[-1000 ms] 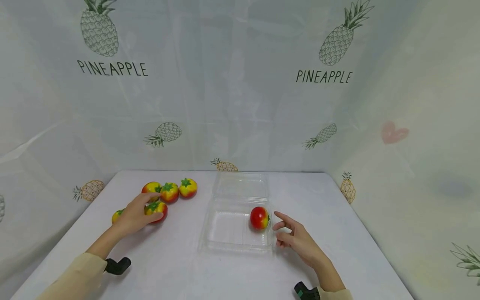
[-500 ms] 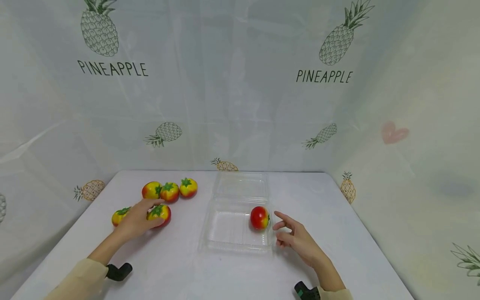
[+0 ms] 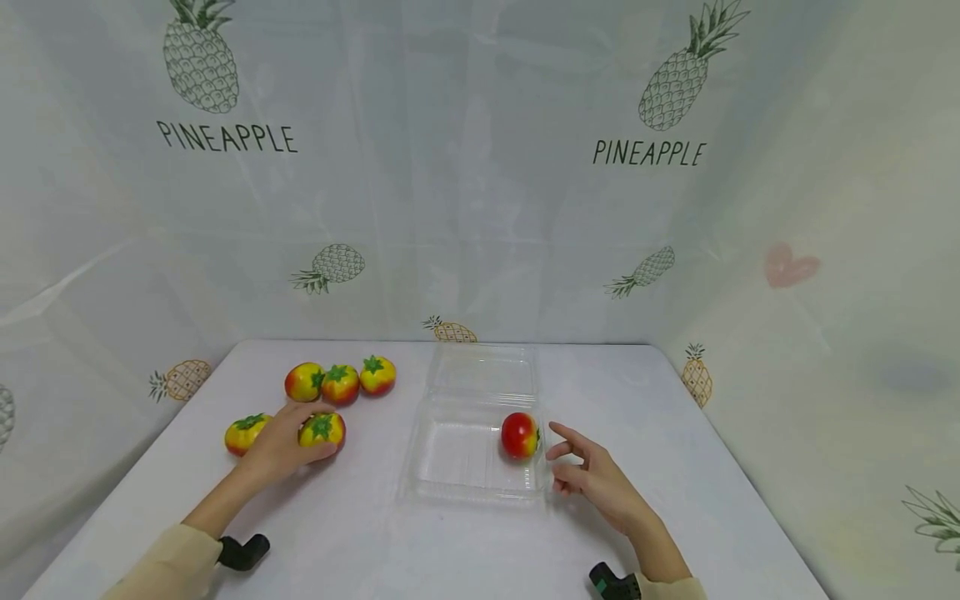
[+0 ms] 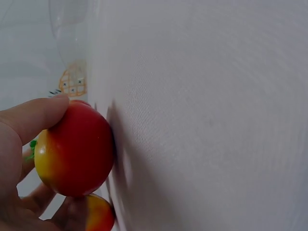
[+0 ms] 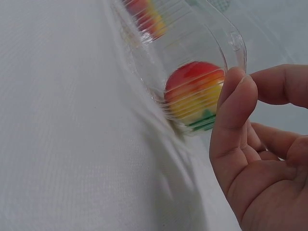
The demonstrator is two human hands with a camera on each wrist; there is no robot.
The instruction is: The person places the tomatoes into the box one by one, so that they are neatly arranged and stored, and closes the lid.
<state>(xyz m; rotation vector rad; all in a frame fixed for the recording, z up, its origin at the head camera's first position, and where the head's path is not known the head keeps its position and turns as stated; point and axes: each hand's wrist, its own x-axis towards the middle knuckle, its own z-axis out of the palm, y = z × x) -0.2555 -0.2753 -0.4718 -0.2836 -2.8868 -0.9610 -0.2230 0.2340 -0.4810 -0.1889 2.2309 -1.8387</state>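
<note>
My left hand (image 3: 281, 442) grips a red-and-yellow fruit (image 3: 322, 431) with a green leafy top, fingers on its far side and thumb on its near side. In the left wrist view, the thumb lies along the top of this fruit (image 4: 82, 149), its red side close to the tabletop. A clear plastic clamshell box (image 3: 450, 454) stands unfolded at mid-table. One similar fruit (image 3: 519, 436) lies on its side in the box's right part. Just beyond the box's right edge is my right hand (image 3: 596, 483), thumb and forefinger spread apart and nothing held.
Three like fruits, among them the middle one (image 3: 341, 385), form a row behind my left hand. Another fruit (image 3: 246, 433) sits to its left, partly covered by the hand. The box's lid (image 3: 483, 372) lies back toward the pineapple-print curtain (image 3: 480, 208).
My left hand has shifted right and slightly nearer with the fruit in its grip, uncovering more of the leftmost fruit. The right hand and the box have stayed in place.
</note>
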